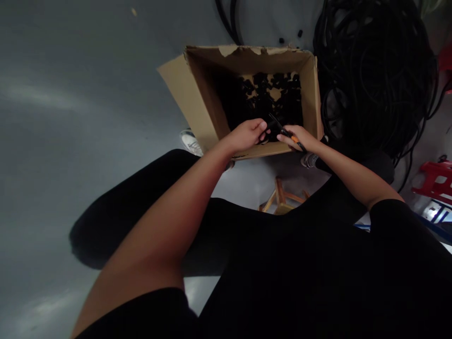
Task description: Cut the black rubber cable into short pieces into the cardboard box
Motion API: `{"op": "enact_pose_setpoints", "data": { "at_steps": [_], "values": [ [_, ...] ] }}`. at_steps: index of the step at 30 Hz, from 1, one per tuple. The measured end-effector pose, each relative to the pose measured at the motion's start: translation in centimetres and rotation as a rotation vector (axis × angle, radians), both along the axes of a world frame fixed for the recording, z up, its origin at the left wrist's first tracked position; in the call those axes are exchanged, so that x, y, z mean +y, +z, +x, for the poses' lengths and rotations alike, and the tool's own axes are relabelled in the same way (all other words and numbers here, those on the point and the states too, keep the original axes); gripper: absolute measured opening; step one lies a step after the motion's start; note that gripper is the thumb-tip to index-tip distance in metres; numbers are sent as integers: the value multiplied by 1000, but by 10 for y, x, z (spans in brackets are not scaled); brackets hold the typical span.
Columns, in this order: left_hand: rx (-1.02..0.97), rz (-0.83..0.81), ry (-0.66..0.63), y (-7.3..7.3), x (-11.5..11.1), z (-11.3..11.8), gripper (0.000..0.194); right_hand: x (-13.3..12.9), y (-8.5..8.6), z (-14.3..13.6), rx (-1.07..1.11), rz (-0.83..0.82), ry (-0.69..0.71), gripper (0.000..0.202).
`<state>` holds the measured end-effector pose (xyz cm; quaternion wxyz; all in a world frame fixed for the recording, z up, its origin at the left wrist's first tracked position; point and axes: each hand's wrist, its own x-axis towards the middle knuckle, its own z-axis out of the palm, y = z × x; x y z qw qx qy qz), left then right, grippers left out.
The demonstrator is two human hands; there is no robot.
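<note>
An open cardboard box (199,101) stands on the floor between my feet, with many small black pieces (261,89) inside. Over its near edge, my left hand (249,133) is closed on a dark piece, hard to make out against the black contents. Just to the right, my right hand (296,137) grips scissors (294,139) with black and orange handles. Their blades point up and left over the box, close to the dark piece at my left fingertips.
A big heap of coiled black tubing (374,70) lies right of the box. Two small black bits (300,33) are on the floor beyond it. A wooden stool (281,200) shows below me, and a red plastic object (436,181) at the right edge.
</note>
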<state>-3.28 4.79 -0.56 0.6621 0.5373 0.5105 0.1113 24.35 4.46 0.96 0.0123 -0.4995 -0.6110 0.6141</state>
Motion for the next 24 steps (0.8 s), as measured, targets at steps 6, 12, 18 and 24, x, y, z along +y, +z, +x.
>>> {"op": "enact_pose_setpoints", "data": {
  "at_steps": [6, 12, 18, 24],
  "values": [
    [-62, -221, 302, 4, 10, -4, 44, 0, -5, 5, -42, -5, -18, 59],
    [-170, -376, 481, 10, 6, 8, 24, -4, -19, 0, 116, -87, -21, 36],
    [-186, -343, 348, 4, -1, 14, 31, -2, -23, 1, 163, 20, 70, 45],
    [-193, -279, 323, -4, -2, 15, 40, -6, -37, 3, 203, 82, 64, 48]
  ]
}}
